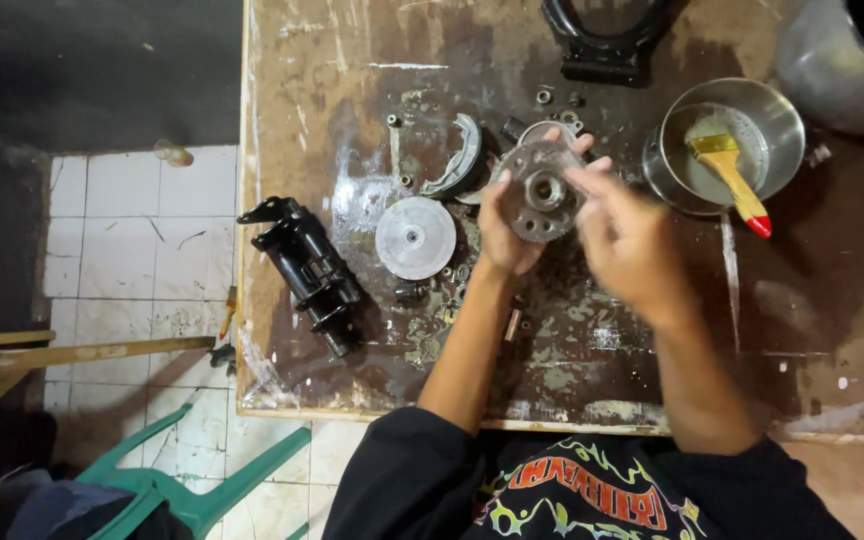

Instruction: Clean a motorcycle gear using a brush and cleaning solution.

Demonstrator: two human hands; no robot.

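Greasy clutch hub (542, 192) held above the workbench (372, 60).
My left hand (505, 225) clasps it; right hand (624, 235) pinches its rim; I judge it could slip onto the disc (415, 238) beside.

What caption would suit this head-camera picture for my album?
Left hand holds a round toothed metal part; right hand fingers its rim above a stained workbench.

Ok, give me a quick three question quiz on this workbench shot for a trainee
1. True or false: the left hand holds the round toothed metal part.
2. What lies in the metal bowl? A) yellow-handled brush B) hammer C) rag
3. Which lies nearer the table's left edge: the black cylindrical assembly or the flat silver disc?

Key: 1 true; 2 A; 3 the black cylindrical assembly.
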